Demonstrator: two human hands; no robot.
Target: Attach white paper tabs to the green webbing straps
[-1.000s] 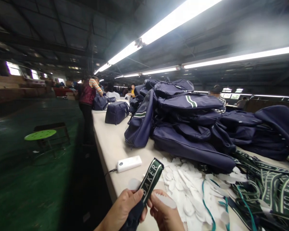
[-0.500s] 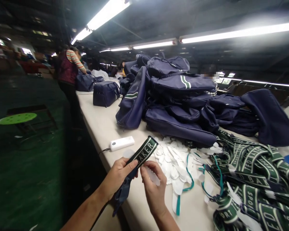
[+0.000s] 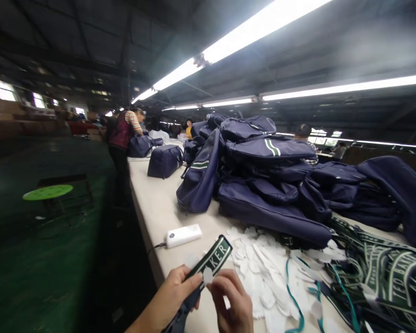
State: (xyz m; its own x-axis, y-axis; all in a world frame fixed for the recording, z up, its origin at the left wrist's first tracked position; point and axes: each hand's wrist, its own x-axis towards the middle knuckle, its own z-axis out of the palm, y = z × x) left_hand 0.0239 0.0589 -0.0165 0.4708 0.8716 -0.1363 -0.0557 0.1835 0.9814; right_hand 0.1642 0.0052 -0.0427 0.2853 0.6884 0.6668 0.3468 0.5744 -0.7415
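Note:
My left hand [image 3: 176, 292] is closed around a dark green strap [image 3: 220, 255] with white edge stripes and white letters, thumb on top. The strap's folded end points up and away over the table; its navy lower part runs down below the hand. Close beside it, the fingers of my right hand [image 3: 234, 298] are pinched at a small white piece [image 3: 207, 275] lying against the strap. Just beyond lies a heap of white scraps [image 3: 260, 268]. A pile of similar green straps [image 3: 398, 273] fills the table's right side.
Navy bags [image 3: 260, 199] are heaped across the table [image 3: 147, 199]. A white corded device [image 3: 183, 235] lies near the left edge, and teal ribbons [image 3: 291, 291] trail by the scraps. A person [image 3: 121, 132] stands at the far left side; a green stool [image 3: 48, 192] is on the floor.
The view has tilted up, so the hands and table sit lower in the picture. A white piece now shows against the strap at my right fingertips. My left hand still holds the strap.

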